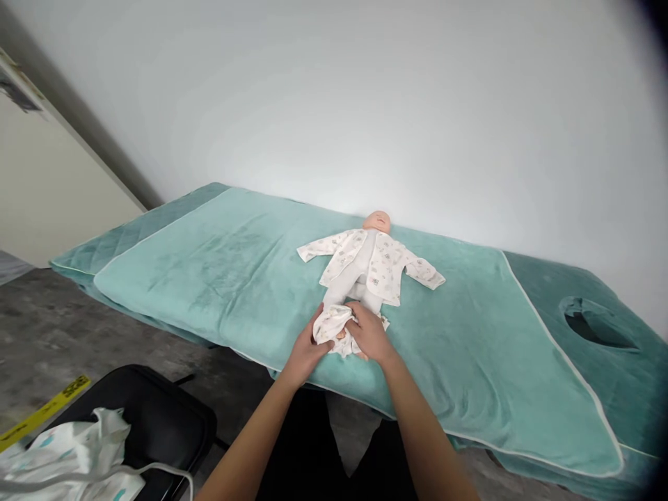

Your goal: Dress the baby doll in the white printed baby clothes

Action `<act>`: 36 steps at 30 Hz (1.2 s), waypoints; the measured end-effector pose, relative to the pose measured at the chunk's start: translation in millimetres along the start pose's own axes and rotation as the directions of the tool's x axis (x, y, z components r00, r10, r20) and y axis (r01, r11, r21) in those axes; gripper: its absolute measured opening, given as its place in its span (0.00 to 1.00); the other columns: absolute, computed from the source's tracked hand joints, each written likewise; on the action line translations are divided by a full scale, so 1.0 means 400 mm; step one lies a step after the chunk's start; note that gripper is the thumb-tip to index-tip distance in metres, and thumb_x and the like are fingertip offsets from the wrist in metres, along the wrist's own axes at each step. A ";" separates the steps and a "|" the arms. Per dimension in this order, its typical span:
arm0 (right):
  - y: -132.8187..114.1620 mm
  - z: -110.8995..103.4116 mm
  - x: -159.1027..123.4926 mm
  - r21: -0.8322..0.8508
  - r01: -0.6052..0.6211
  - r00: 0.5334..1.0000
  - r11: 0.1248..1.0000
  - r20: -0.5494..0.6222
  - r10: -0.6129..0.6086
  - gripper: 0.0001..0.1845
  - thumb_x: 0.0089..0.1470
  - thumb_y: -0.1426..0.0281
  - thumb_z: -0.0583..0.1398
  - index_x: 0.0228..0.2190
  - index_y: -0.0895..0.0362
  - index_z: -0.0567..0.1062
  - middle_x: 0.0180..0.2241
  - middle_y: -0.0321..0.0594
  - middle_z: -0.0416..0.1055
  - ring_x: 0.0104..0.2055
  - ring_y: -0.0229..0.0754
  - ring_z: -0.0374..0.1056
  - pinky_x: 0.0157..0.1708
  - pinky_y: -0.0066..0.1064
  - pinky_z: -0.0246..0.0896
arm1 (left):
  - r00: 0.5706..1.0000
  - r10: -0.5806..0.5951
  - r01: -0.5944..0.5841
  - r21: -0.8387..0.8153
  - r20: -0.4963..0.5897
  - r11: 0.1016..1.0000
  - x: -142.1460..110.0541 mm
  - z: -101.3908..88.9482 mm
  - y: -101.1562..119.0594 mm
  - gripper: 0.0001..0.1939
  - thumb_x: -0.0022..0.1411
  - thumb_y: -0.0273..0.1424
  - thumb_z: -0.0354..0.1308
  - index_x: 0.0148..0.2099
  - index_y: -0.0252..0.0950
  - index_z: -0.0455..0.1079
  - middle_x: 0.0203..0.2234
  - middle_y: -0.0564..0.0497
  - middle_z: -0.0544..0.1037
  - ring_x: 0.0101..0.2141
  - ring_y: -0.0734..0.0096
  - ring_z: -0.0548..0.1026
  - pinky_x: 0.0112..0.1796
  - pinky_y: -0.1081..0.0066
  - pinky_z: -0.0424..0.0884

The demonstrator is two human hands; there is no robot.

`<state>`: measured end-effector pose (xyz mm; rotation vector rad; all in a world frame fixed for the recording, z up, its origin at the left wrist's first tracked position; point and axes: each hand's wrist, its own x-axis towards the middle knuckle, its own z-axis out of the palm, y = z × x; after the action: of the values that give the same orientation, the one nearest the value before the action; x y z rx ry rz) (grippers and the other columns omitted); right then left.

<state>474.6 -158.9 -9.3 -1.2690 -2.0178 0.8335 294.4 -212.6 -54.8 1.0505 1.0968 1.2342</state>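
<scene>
A baby doll (pixel 376 221) lies face up on the green bed, its head toward the wall. It wears an open white printed jacket (pixel 386 261) with both sleeves spread, and its grey-white legs (pixel 339 287) point toward me. White printed baby trousers (pixel 330 323) are bunched around the doll's lower legs and feet. My left hand (pixel 307 349) grips the bunched cloth from the left, thumb in front. My right hand (pixel 369 332) is closed on the same cloth from the right, its fingers partly hidden in the folds. A bit of the doll's foot shows between my hands.
The bed (pixel 250 257) carries a soft green cover and has a face hole (pixel 598 323) at its right end. A white wall (pixel 365 104) runs behind it. At lower left, a black chair (pixel 156 410) holds a white patterned cloth (pixel 88 445) and a grey cable.
</scene>
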 end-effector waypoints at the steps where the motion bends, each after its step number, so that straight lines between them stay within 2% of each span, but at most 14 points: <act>1: 0.000 -0.001 -0.001 0.002 0.009 1.000 1.000 0.000 -0.009 0.13 0.59 0.72 0.54 0.45 0.53 0.72 0.41 0.39 0.76 0.44 0.47 0.70 0.42 0.34 0.59 | 1.000 0.011 -0.011 0.038 -0.013 0.999 0.000 -0.003 -0.010 0.45 0.53 0.32 0.67 0.71 0.37 0.55 0.65 0.44 0.66 0.63 0.52 0.66 0.63 0.56 0.60; 5: 0.002 -0.004 -0.005 0.013 0.050 0.999 0.999 0.014 -0.051 0.13 0.58 0.72 0.55 0.44 0.52 0.73 0.42 0.39 0.75 0.44 0.47 0.69 0.43 0.35 0.59 | 0.994 0.050 -0.034 0.157 -0.096 0.987 -0.001 -0.004 -0.031 0.30 0.52 0.30 0.63 0.59 0.32 0.71 0.56 0.44 0.76 0.57 0.50 0.72 0.60 0.54 0.66; 8: 0.010 -0.008 -0.008 0.054 0.060 0.998 0.997 0.031 -0.062 0.13 0.58 0.71 0.55 0.45 0.52 0.72 0.43 0.39 0.75 0.45 0.47 0.69 0.45 0.36 0.59 | 0.988 0.050 -0.029 0.146 -0.144 0.989 0.002 0.003 -0.026 0.24 0.52 0.30 0.62 0.53 0.32 0.75 0.51 0.45 0.79 0.53 0.51 0.75 0.57 0.55 0.68; 12: 0.025 -0.013 -0.012 0.120 0.053 0.997 0.991 0.052 -0.060 0.14 0.58 0.70 0.56 0.46 0.52 0.72 0.45 0.39 0.74 0.48 0.46 0.69 0.48 0.36 0.59 | 0.991 0.025 -0.022 0.023 -0.134 0.999 0.011 0.013 -0.003 0.25 0.50 0.27 0.61 0.53 0.33 0.74 0.47 0.47 0.81 0.49 0.56 0.77 0.53 0.60 0.70; 15: 0.033 -0.016 -0.013 0.171 0.023 0.997 0.985 0.065 -0.035 0.16 0.56 0.70 0.57 0.47 0.52 0.71 0.46 0.37 0.74 0.48 0.45 0.69 0.49 0.36 0.59 | 0.991 -0.030 0.022 -0.062 -0.132 0.998 0.021 0.016 0.020 0.25 0.47 0.24 0.59 0.50 0.34 0.73 0.43 0.48 0.81 0.44 0.61 0.78 0.44 0.67 0.73; 18: 0.036 -0.017 -0.013 0.224 -0.014 0.997 0.975 0.073 -0.003 0.15 0.55 0.69 0.58 0.46 0.52 0.71 0.45 0.37 0.73 0.47 0.45 0.69 0.49 0.36 0.60 | 0.991 -0.090 0.080 -0.092 -0.102 0.993 0.028 0.018 0.044 0.20 0.44 0.23 0.59 0.44 0.34 0.72 0.35 0.51 0.79 0.35 0.68 0.76 0.34 0.73 0.70; 22: 0.033 -0.015 -0.015 0.277 -0.038 0.998 0.960 0.056 0.023 0.15 0.54 0.68 0.59 0.45 0.52 0.71 0.44 0.36 0.73 0.47 0.45 0.69 0.48 0.36 0.61 | 0.989 -0.141 0.136 -0.084 -0.046 0.987 0.041 0.015 0.076 0.15 0.42 0.24 0.58 0.37 0.36 0.67 0.27 0.57 0.73 0.27 0.74 0.70 0.29 0.76 0.66; 24: 0.030 -0.014 -0.016 0.292 -0.055 0.998 0.955 0.038 0.046 0.15 0.54 0.68 0.59 0.45 0.52 0.71 0.43 0.36 0.73 0.46 0.46 0.69 0.47 0.36 0.61 | 0.992 -0.126 0.126 -0.011 -0.018 0.992 0.055 0.006 0.094 0.13 0.42 0.25 0.59 0.35 0.36 0.65 0.26 0.58 0.71 0.26 0.75 0.68 0.28 0.76 0.64; 26: 0.026 -0.014 -0.017 0.285 -0.079 0.997 0.955 0.030 0.074 0.14 0.54 0.68 0.59 0.44 0.52 0.71 0.42 0.36 0.74 0.45 0.46 0.69 0.46 0.36 0.61 | 0.997 -0.067 0.062 0.141 0.034 0.988 0.077 -0.011 0.114 0.10 0.44 0.26 0.59 0.32 0.36 0.65 0.24 0.58 0.70 0.26 0.74 0.67 0.29 0.76 0.63; 29: 0.021 -0.016 -0.017 0.254 -0.101 0.995 0.962 0.034 0.095 0.13 0.55 0.66 0.59 0.44 0.52 0.71 0.42 0.35 0.74 0.44 0.46 0.69 0.45 0.36 0.61 | 0.988 0.036 -0.091 0.384 0.148 0.919 0.118 -0.039 0.136 0.03 0.49 0.28 0.56 0.29 0.36 0.66 0.24 0.56 0.70 0.28 0.72 0.67 0.30 0.74 0.62; 31: 0.016 -0.018 -0.016 0.241 -0.101 0.995 0.965 0.034 0.095 0.13 0.57 0.64 0.58 0.44 0.52 0.71 0.41 0.36 0.74 0.44 0.46 0.69 0.44 0.36 0.60 | 0.977 0.105 -0.182 0.475 0.186 0.861 0.141 -0.049 0.142 0.05 0.50 0.26 0.52 0.31 0.36 0.68 0.26 0.54 0.73 0.30 0.69 0.69 0.32 0.72 0.63; 33: 0.010 -0.019 -0.013 0.235 -0.108 0.994 0.966 0.032 0.103 0.13 0.57 0.62 0.59 0.43 0.52 0.71 0.40 0.36 0.74 0.43 0.46 0.69 0.43 0.36 0.60 | 0.975 0.176 -0.223 0.528 0.138 0.819 0.151 -0.047 0.141 0.12 0.47 0.24 0.49 0.34 0.36 0.70 0.29 0.53 0.76 0.33 0.68 0.71 0.35 0.71 0.65; 36: 0.007 -0.016 -0.011 0.268 -0.120 0.993 0.956 0.028 0.117 0.15 0.52 0.61 0.63 0.40 0.53 0.71 0.38 0.35 0.73 0.41 0.45 0.68 0.41 0.35 0.61 | 0.978 0.210 -0.179 0.541 0.003 0.822 0.140 -0.028 0.131 0.17 0.44 0.23 0.47 0.37 0.37 0.70 0.30 0.53 0.76 0.33 0.67 0.72 0.37 0.70 0.67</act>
<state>482.5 -160.7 -8.5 -1.2385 -1.7766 1.1327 275.6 -153.6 -8.1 1.5971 1.4585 1.1399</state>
